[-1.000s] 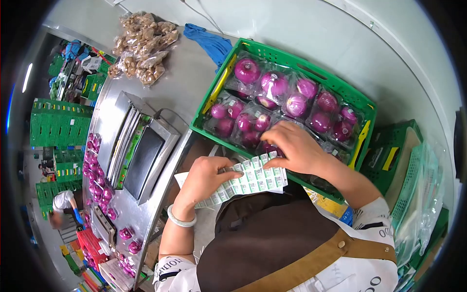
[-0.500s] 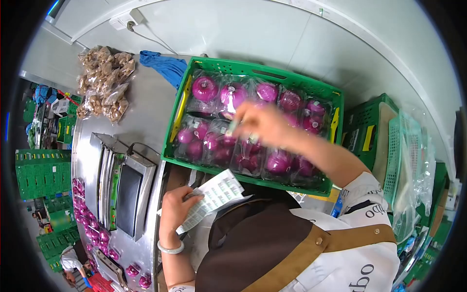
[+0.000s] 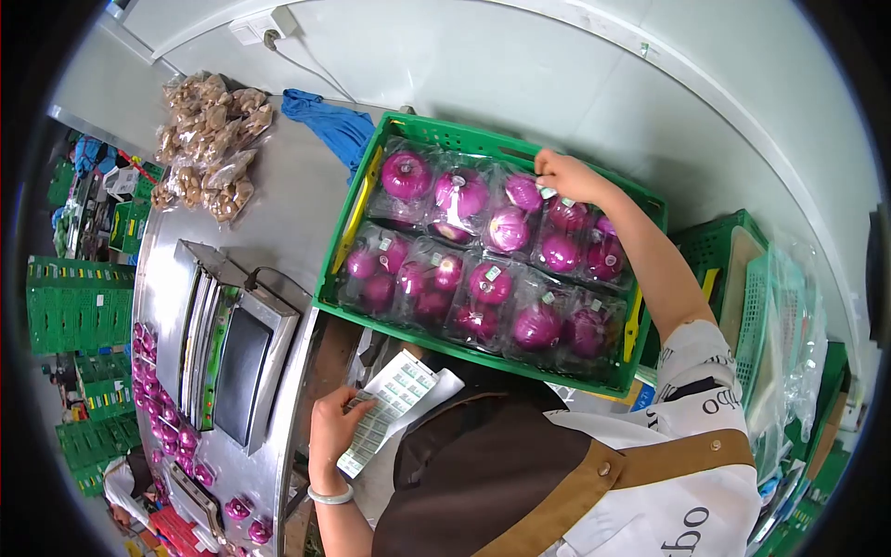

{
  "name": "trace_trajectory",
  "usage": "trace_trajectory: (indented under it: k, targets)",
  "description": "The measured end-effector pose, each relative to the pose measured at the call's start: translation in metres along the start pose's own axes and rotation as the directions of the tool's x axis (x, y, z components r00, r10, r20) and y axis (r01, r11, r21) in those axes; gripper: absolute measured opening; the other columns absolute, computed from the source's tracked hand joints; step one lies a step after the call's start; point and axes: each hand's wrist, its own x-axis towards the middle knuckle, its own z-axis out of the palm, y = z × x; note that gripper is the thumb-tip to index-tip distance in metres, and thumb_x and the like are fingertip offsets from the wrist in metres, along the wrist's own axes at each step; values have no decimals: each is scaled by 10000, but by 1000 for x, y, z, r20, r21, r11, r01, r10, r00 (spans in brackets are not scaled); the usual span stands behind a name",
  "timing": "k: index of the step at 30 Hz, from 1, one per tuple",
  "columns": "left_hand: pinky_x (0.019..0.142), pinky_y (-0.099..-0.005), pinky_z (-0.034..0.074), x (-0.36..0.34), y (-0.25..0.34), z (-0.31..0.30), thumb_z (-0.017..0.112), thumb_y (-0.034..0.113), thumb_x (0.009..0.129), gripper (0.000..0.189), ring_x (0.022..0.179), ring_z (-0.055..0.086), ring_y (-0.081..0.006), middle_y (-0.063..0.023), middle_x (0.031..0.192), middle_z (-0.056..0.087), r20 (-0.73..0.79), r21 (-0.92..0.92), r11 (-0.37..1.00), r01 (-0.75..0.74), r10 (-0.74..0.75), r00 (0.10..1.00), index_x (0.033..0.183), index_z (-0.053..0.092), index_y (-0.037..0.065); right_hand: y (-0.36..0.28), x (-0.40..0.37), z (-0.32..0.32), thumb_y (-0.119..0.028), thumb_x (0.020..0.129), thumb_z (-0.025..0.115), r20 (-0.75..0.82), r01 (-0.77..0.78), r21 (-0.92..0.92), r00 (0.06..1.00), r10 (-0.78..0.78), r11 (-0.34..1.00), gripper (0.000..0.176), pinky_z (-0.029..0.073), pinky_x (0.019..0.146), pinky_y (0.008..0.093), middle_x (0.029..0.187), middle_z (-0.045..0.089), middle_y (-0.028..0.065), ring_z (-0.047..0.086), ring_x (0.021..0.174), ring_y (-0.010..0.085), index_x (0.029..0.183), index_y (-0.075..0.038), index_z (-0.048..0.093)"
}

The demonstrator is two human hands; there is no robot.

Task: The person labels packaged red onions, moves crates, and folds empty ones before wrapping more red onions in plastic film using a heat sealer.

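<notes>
My left hand (image 3: 336,427) grips a sheet of small printed stickers (image 3: 390,399) in front of the apron. Over the far side of a green crate (image 3: 483,351), my right hand (image 3: 566,176) pinches a small sticker (image 3: 548,193) close over a clear-wrapped pack of purple onions (image 3: 509,227). Two rows of such packs fill the crate. Small stickers show on several of them, including a front middle pack (image 3: 489,283). Part of the pack beneath my right fingers is hidden.
Left of the crate stands a wrapping machine (image 3: 246,371) on a steel table (image 3: 292,167). Bags of brown produce (image 3: 209,139) and a blue cloth (image 3: 329,125) lie behind it. Loose purple onions (image 3: 162,408) line the table's left edge. More crates (image 3: 715,241) stand at right.
My right hand has moved from above the crate's middle to its far side, uncovering packs in the middle. My left hand still holds the sticker sheet, slightly lower. The view has shifted a little.
</notes>
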Motion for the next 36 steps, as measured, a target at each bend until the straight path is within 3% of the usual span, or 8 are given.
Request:
trace_trajectory:
  k: [4, 8, 13, 21, 24, 27, 30, 36]
  targets:
    - [560, -342, 434, -5, 3, 1, 754, 121, 715, 218, 572, 575, -251, -164, 659, 598, -11, 58, 998, -40, 41, 999, 819, 639, -32, -6, 40, 15, -162, 803, 671, 161, 75, -300, 987, -27, 951, 311, 461, 681, 407, 809, 622, 141, 620, 839, 293, 1023, -32, 493]
    - [578, -349, 445, -14, 1, 2, 751, 122, 716, 210, 595, 593, -262, -163, 677, 612, -55, 58, 998, 14, -11, 998, 817, 640, -25, -43, 41, 14, -167, 769, 700, -117, -145, -706, 989, 88, 693, 351, 465, 711, 446, 857, 629, 163, 614, 872, 349, 1020, -36, 492]
    - [613, -336, 466, -25, -10, 9, 743, 134, 729, 208, 651, 624, -273, -159, 718, 634, -21, 28, 998, 50, -49, 999, 828, 636, -14, -54, 85, 29, -40, 771, 546, 58, 241, -267, 970, -235, 933, 208, 444, 689, 484, 862, 632, 193, 610, 850, 385, 972, -53, 495]
    - [655, -368, 479, -30, -15, 8, 743, 121, 721, 225, 728, 629, -323, -166, 785, 645, -55, 23, 999, 25, -24, 998, 846, 619, -20, -72, 133, 78, -80, 831, 518, 113, 192, -796, 979, -170, 573, 284, 536, 710, 462, 939, 655, 115, 659, 849, 318, 1114, -62, 543]
    - [656, -368, 479, -35, -22, 3, 743, 119, 720, 224, 729, 631, -323, -166, 784, 645, -78, 40, 998, 56, -53, 996, 850, 622, -18, -97, 127, 72, -35, 803, 527, 14, 188, -755, 962, -272, 628, 262, 512, 723, 437, 968, 618, 128, 635, 878, 324, 1064, -54, 540]
    - [659, -363, 481, -36, -29, 0, 737, 124, 728, 213, 728, 634, -316, -164, 778, 646, -78, 32, 995, 89, -87, 993, 857, 633, -11, -106, 145, 69, 36, 764, 516, 71, 400, -271, 915, -397, 875, 258, 475, 746, 417, 982, 575, 137, 593, 920, 330, 1008, -47, 526]
    - [653, -354, 478, -29, -29, -11, 731, 129, 741, 204, 715, 630, -311, -163, 771, 644, -65, 28, 996, 90, -88, 994, 858, 637, -10, -111, 171, 77, 92, 737, 493, 85, 442, -155, 897, -434, 883, 301, 443, 827, 379, 1017, 538, 115, 542, 1007, 300, 1007, -40, 477]
    - [627, -355, 464, 2, -39, -41, 740, 116, 732, 215, 670, 605, -302, -160, 739, 629, -48, 70, 997, 13, -10, 999, 862, 632, -17, -111, 185, 109, 54, 749, 534, -103, 405, -497, 851, -515, 768, 263, 470, 798, 402, 982, 551, 125, 561, 967, 313, 989, -53, 519]
